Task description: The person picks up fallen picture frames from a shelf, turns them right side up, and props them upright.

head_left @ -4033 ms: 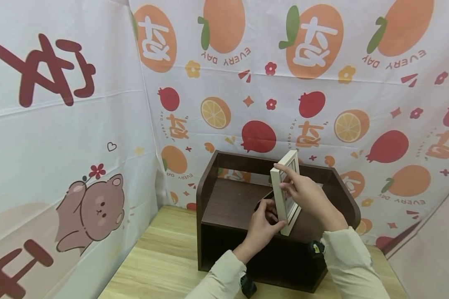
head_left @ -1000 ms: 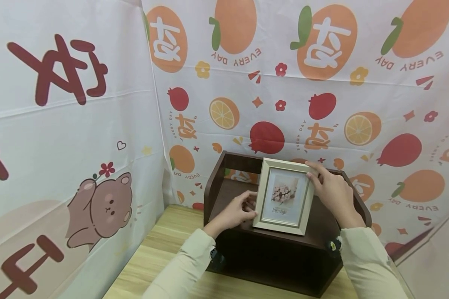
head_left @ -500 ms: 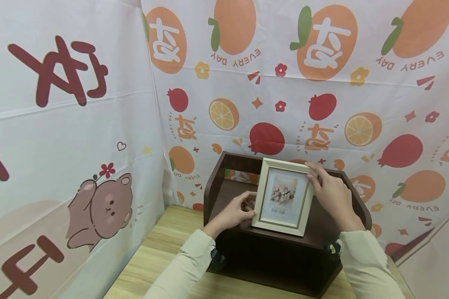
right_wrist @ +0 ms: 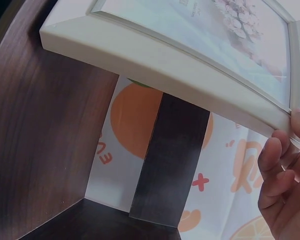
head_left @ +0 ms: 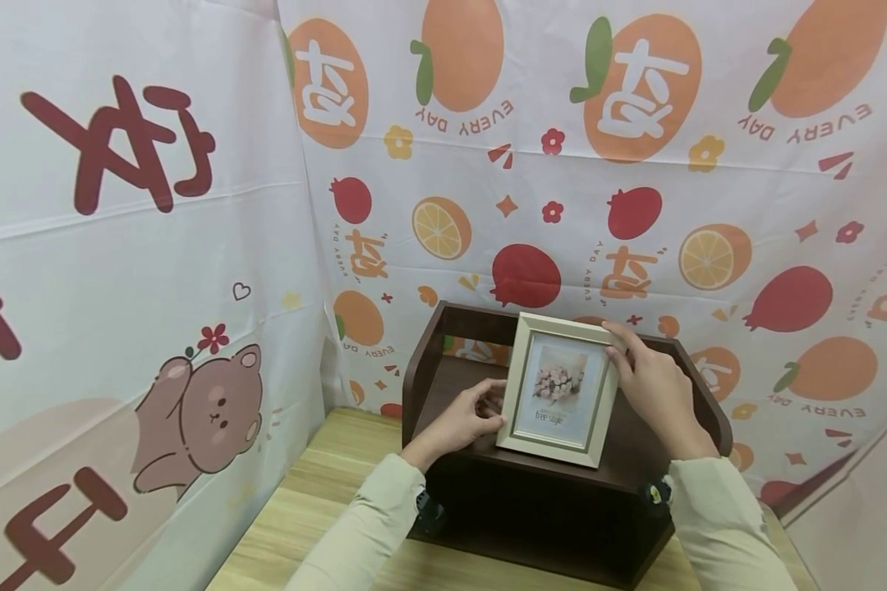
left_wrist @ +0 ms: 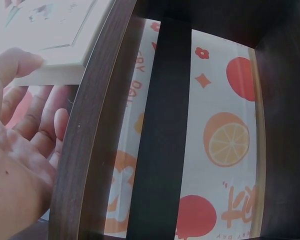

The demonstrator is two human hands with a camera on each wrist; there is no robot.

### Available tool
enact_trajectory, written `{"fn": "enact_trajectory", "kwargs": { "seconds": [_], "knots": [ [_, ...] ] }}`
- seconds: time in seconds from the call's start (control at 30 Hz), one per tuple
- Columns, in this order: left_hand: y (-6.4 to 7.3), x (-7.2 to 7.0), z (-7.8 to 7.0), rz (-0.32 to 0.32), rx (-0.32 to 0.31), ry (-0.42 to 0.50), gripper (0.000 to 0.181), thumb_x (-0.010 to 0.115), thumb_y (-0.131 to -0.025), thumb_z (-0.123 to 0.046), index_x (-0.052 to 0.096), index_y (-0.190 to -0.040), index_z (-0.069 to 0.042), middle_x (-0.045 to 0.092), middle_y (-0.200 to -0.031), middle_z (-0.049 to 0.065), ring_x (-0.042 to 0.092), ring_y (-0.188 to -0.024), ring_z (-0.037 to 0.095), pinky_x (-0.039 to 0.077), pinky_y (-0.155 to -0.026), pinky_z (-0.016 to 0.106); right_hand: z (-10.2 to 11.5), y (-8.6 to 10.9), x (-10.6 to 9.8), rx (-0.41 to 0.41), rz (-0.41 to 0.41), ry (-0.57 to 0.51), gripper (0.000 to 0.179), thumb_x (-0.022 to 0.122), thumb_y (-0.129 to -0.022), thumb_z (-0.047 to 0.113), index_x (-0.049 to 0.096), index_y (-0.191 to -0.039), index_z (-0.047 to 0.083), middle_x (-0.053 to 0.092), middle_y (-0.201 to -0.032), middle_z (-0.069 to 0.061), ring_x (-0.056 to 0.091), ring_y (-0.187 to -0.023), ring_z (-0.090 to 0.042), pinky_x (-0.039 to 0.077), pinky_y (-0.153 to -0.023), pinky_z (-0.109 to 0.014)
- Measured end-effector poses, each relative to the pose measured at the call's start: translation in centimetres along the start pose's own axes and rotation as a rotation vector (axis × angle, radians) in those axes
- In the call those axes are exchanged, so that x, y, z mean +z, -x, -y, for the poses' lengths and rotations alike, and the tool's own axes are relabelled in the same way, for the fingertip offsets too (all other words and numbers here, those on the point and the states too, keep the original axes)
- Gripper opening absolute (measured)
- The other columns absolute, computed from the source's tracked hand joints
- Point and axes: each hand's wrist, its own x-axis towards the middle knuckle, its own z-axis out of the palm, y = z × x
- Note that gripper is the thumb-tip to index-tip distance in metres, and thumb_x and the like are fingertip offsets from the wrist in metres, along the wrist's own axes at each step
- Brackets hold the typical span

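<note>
A cream picture frame (head_left: 558, 390) stands upright, leaning back a little, at the front of the dark brown shelf's top board. It faces me and shows a printed flower picture with small lettering. My left hand (head_left: 458, 420) pinches its left side near the bottom; the left wrist view has the thumb (left_wrist: 27, 62) on the front moulding and the fingers behind. At the upper right corner, my right hand (head_left: 658, 390) grips the frame between thumb and fingertips, also visible in the right wrist view (right_wrist: 285, 175). Whatever is behind the frame is hidden.
The brown desktop shelf (head_left: 423, 361) has raised sides, a back rail and a dark lower compartment (head_left: 532, 509). It stands on a wood-grain table (head_left: 318, 484). Fruit-printed cloth (head_left: 443, 164) hangs close behind, and a bear-printed cloth (head_left: 155, 287) hangs at the left.
Four seconds ago the frame was nearly edge-on; it has since turned to face me, and my left hand has shifted left. Over the last second, frame and hands stay almost still.
</note>
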Motion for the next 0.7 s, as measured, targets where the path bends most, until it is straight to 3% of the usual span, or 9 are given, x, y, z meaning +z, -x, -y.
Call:
{"fn": "enact_trajectory", "kwargs": {
  "seconds": [0.7],
  "knots": [
    [0.29, 0.28, 0.06, -0.032, 0.016, -0.017, 0.053, 0.061, -0.094, -0.014, 0.043, -0.144, -0.008, 0.058, -0.115, 0.015, 0.058, -0.092, 0.017, 0.049, -0.083, 0.03, 0.11, 0.1, 0.36, -0.007, -0.029, 0.015, 0.04, 0.051, -0.101, 0.03, 0.049, -0.14, 0.027, 0.04, -0.049, -0.003, 0.033, -0.04, -0.016, 0.026, -0.04, -0.029]
  ]
}}
